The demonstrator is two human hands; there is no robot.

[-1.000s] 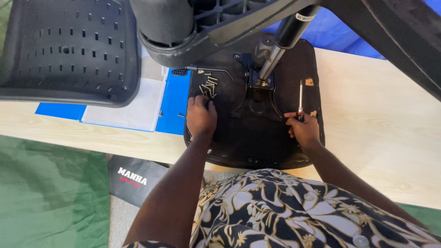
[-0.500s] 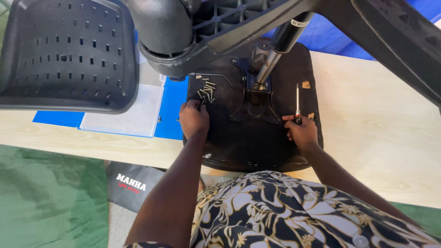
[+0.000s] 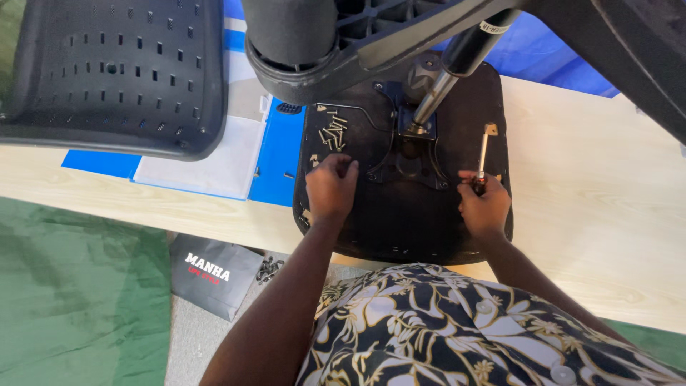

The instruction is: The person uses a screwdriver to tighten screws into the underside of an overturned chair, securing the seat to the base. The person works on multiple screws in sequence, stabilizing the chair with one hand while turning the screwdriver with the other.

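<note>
Pale wooden table (image 3: 607, 214), green floor covering (image 3: 71, 286)

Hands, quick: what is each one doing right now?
Left hand: fingers curled, resting on the black chair seat just below the pile of screws; whether it holds one cannot be told.
Right hand: closed on a screwdriver.
</note>
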